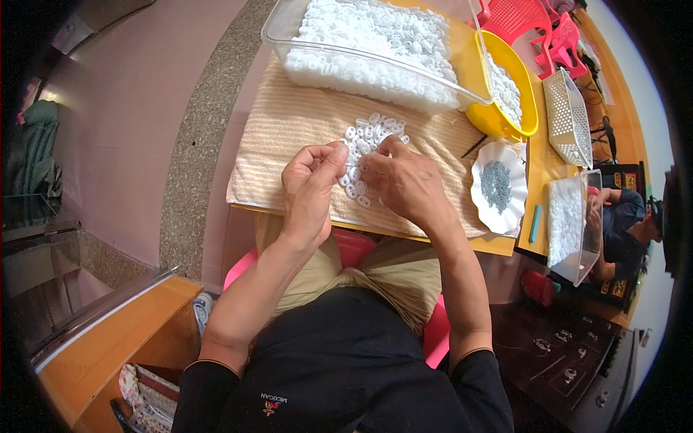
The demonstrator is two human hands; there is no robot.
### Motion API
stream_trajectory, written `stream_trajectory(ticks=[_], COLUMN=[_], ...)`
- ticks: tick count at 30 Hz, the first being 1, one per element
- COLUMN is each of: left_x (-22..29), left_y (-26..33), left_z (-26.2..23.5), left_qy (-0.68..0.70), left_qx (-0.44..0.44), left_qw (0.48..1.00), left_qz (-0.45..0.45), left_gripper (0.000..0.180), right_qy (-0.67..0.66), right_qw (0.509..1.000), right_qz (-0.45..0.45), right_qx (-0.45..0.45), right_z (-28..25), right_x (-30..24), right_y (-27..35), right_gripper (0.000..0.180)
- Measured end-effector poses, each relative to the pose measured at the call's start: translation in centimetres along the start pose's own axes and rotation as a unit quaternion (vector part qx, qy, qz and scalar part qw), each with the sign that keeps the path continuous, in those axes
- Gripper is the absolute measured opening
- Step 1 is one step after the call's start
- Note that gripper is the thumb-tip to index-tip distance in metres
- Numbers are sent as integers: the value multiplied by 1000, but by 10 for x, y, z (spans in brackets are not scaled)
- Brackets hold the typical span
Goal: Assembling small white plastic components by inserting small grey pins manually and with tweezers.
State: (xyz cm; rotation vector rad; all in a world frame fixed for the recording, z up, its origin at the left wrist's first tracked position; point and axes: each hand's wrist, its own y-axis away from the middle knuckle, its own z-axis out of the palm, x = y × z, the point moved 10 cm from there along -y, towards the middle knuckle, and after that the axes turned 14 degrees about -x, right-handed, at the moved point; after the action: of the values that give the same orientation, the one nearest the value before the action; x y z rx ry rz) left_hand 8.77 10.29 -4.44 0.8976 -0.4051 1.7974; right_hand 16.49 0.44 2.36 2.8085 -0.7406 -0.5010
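Before us on the towel point(274, 137) lies a pile of pieces point(373, 132); behind it we have a bin point(466, 59), right of that a bowl point(491, 121), and, right of the pile, a dish point(517, 189).

The small pieces point(351, 190) are white, the bowl point(489, 122) yellow, the towel point(283, 124) striped pale orange and cream.

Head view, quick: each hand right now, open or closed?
Left hand: closed, thumb against fingers; can't tell if it holds anything.
Right hand: fingers curled at the white pieces; grip can't be told.
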Motion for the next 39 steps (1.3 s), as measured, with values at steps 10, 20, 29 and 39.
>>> stream_trajectory(ticks=[10,20,29,39], left_x=[0,-9,-17,-30], left_y=[1,7,13,19], left_z=[2,37,46,58], left_qy=[-16,-74,-8,24], left_qx=[4,-87,-122,-167], left_qw=[1000,992,988,971], left_qz=[-4,-52,-93,-168], left_gripper=[10,22,15,13], right_qy=[-50,-286,-349,-567], right_qw=[995,933,908,803], right_qz=[-49,-100,-96,-119], right_qx=[65,195,211,139], right_z=[2,-29,-19,10], right_x=[0,3,12,30], right_y=[8,37,45,48], right_gripper=[11,9,7,15])
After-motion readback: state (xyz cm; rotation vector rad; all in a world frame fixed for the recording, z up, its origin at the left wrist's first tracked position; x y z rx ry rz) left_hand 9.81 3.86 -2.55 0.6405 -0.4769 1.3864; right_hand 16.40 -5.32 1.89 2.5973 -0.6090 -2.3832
